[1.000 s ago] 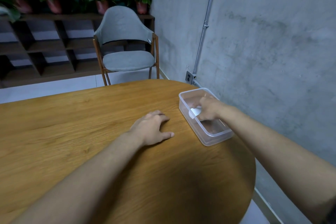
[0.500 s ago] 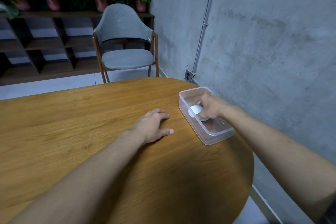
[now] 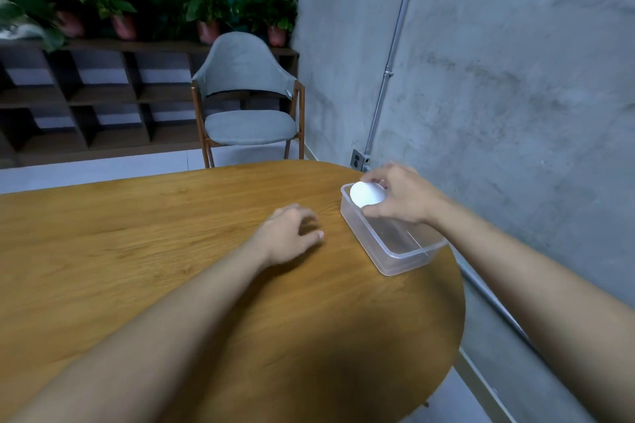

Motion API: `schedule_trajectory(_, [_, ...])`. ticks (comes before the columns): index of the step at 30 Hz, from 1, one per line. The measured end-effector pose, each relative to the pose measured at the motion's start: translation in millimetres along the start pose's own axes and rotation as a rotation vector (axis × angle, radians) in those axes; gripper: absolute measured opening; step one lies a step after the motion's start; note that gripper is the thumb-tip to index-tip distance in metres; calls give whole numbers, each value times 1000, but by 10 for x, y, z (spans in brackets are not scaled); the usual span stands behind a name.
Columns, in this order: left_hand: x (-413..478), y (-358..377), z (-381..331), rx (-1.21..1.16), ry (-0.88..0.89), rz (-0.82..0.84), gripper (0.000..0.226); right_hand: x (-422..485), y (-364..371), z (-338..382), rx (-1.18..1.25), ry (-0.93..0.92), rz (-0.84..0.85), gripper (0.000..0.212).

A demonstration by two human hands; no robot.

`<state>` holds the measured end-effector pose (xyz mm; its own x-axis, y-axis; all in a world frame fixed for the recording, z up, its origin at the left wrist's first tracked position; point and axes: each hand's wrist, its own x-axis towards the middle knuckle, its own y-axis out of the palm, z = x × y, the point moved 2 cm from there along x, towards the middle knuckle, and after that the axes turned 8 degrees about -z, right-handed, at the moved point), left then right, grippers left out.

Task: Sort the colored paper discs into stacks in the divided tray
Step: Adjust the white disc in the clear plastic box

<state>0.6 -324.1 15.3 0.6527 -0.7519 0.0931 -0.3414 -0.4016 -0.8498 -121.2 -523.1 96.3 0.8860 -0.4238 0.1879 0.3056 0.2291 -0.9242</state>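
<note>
Since a second ago the right hand (image 3: 402, 196) has come up from low inside the tray to its far end, bringing a white disc (image 3: 366, 194) with it; the left hand has barely shifted.

One clear plastic tray (image 3: 395, 259) sits near the right edge of a rounded wooden worktop (image 3: 137, 251), its long side running away from the viewer. One white paper disc is visible, though whether it is a single disc or several pressed together cannot be told. The right hand grips it from the right, thumb below and fingers curled over the top, so the disc sticks out to the left of the hand. The disc sits at about the height of the tray's far rim, over the far left corner. The near half of the tray shows only its clear floor.

The left hand (image 3: 285, 233) rests palm down on the worktop, just left of the tray and not touching it, fingers loosely curled and holding nothing.

Beyond the worktop stands one grey padded chair (image 3: 247, 96) with wooden legs. Behind it a dark wooden shelf (image 3: 86, 96) carries four potted plants (image 3: 206, 3). On the right is a grey concrete wall (image 3: 515, 79) with one metal conduit (image 3: 391, 55) running down to one outlet box (image 3: 357, 160).
</note>
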Motion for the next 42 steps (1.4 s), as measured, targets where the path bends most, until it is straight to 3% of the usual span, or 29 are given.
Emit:
schedule_trajectory(2, [-131, -232, -16, -298, -103, -142, 27, -95, -47, 302, 20, -66, -10, 65])
schedule_trajectory(5, [-427, -599, -52, -789, -268, -102, 24, -233, -18, 793, 32, -163, -1, 68])
schedule_trajectory(10, [-1111, -1098, 319, -995, -360, -111, 22, -456, 215, 1745, 87, -332, 28, 77])
schedule_trajectory(18, [-2293, -1782, 1508, -927, -458, -309, 11, -678, 924, 3297, 259, -519, 100, 67])
schedule_trajectory(24, [-3110, -2375, 2371, -762, -571, -492, 24, -614, 1489, 4379, 527, -460, 185, 27])
schedule_trajectory(28, [-3515, -2716, 2882, -686, -625, -596, 14, -490, 1868, 5084, 625, -400, 276, 21])
schedule_trajectory(35, [-3878, -3181, 3706, -564, -686, -670, 18, -225, 2456, 6080, 697, -338, 412, 20])
schedule_trajectory(42, [-3899, -3580, 4724, -388, -772, -772, 20, 161, 2926, 6528, 702, -196, 402, 18])
